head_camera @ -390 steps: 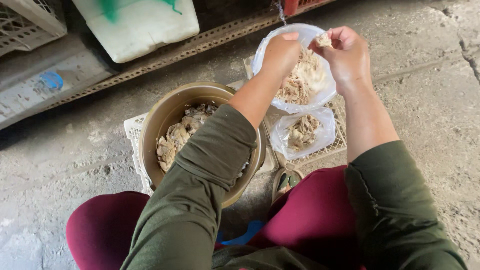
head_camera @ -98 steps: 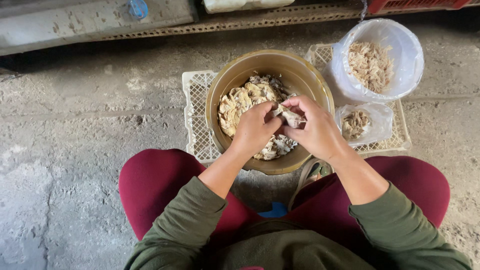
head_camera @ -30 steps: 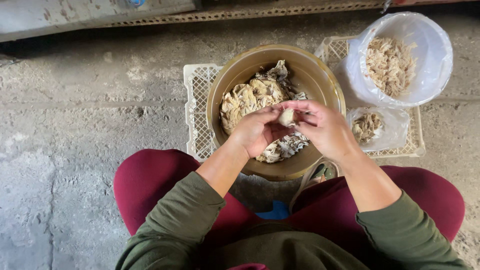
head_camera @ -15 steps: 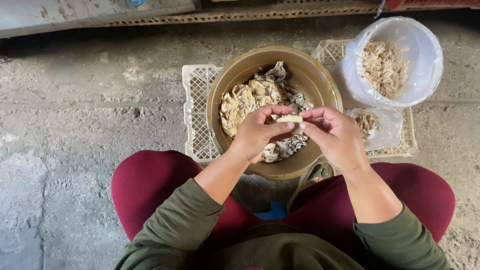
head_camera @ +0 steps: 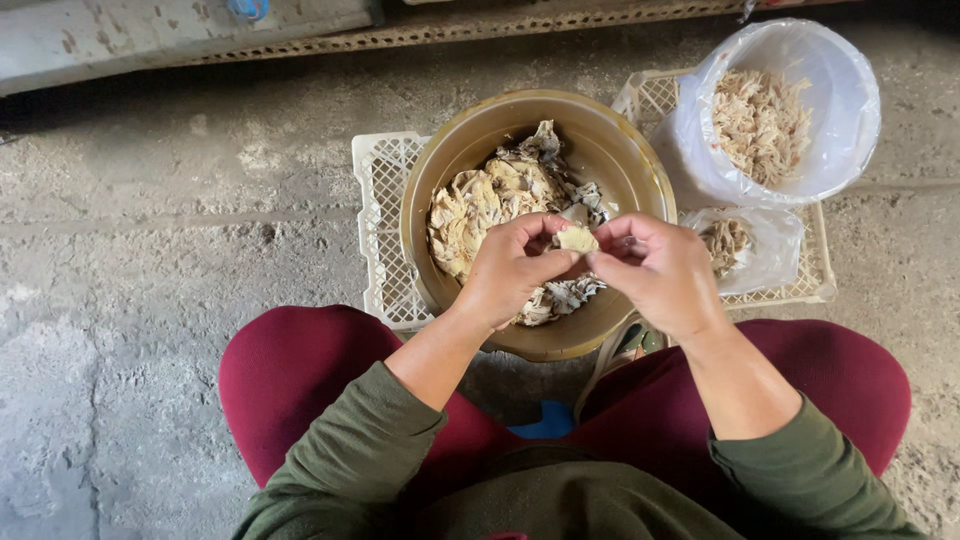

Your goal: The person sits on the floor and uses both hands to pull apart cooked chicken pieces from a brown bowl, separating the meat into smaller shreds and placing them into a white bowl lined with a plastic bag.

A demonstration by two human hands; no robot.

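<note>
Both hands, my left hand point(head_camera: 515, 270) and right hand point(head_camera: 660, 272), now pinch one pale mushroom piece point(head_camera: 576, 239) between closed fingertips above the near side of the brown bowl point(head_camera: 455, 165), raised slightly since a moment ago.

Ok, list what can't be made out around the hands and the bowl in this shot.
All in the head view:
- Pale piece: pinched between left hand and right hand; fingers hide most of it.
- Brown bowl: near rim and contents there covered by both hands.
- Small clear bag: contents too small to identify.
- Large white bag: shredded contents, kind unclear.
- White crate: mostly under the bowl.
</note>
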